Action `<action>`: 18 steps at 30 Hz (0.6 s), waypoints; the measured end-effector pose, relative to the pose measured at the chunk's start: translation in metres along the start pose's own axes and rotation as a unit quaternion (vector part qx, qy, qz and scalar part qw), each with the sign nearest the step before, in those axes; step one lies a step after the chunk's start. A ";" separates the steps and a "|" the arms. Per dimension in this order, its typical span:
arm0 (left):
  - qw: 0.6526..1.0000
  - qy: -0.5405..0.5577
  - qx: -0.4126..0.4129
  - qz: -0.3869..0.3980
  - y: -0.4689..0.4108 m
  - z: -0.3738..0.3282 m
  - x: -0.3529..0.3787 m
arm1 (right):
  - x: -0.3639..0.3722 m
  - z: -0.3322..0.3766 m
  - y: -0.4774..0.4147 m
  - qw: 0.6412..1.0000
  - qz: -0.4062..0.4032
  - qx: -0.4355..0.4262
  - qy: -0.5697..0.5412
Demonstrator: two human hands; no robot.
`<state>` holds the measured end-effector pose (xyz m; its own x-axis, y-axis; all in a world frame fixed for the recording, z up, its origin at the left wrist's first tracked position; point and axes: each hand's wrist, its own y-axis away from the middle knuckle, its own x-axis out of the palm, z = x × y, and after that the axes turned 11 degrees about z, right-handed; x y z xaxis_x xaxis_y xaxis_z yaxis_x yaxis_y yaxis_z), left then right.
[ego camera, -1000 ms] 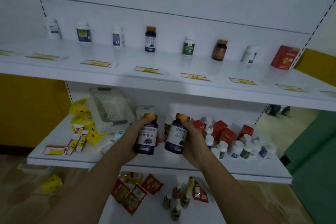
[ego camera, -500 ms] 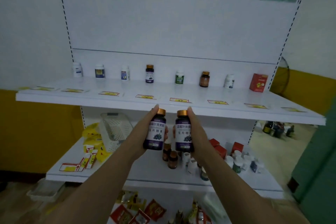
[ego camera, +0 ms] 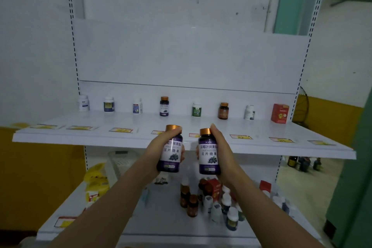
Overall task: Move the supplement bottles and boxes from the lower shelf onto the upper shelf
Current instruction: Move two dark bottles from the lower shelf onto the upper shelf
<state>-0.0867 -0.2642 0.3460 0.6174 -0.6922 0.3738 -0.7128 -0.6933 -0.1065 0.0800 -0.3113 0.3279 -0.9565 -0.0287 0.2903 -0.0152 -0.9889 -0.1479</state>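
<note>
**shelfnerd:** what do the two bottles in hand look like?

**packrat:** They're twins. Round, dark purple and glossy (can't tell if glass or plastic), each with a shiny copper-orange cap and a white label with Chinese print and a blueberry picture. The left hand (ego camera: 155, 154) has its fingers wrapped round the left bottle (ego camera: 170, 153). The right hand (ego camera: 223, 152) grasps the right bottle (ego camera: 209, 153) from the side, with one fingertip poking up past the cap. Both are roughly upright, close together but apart, up in the air in front of the upper shelf (ego camera: 100, 138) edge.

**shelfnerd:** and the shelves?

**packrat:** Smooth white panels. Up top there's a spaced row along the back: white tubs (ego camera: 83, 103), one matching purple bottle (ego camera: 164, 106), an amber bottle (ego camera: 223, 110) and a red box (ego camera: 279, 113) at the right end. Yellow price tags (ego camera: 120, 130) run along the front. The lower shelf (ego camera: 161, 221) holds a crowded bunch of small bottles (ego camera: 216, 210) and red cartons (ego camera: 215, 186). There's also a white perforated basket (ego camera: 122, 162) at the back left (contents unclear) with yellow bags (ego camera: 96, 177) beside it.
</note>
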 end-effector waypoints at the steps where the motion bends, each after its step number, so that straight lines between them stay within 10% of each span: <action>1: 1.000 -0.025 0.003 0.003 -0.001 -0.006 -0.005 | 0.003 0.005 -0.007 1.000 0.005 -0.013 0.007; 18: 0.941 -0.326 0.059 -0.075 -0.155 -0.081 -0.114 | -0.001 0.044 -0.210 0.967 -0.003 -0.034 0.252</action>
<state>-0.0731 -0.0614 0.3949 0.8084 -0.5340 -0.2475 -0.5831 -0.7840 -0.2131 0.0967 -0.1097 0.4002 -0.9764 0.0683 -0.2047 -0.0233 -0.9764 -0.2147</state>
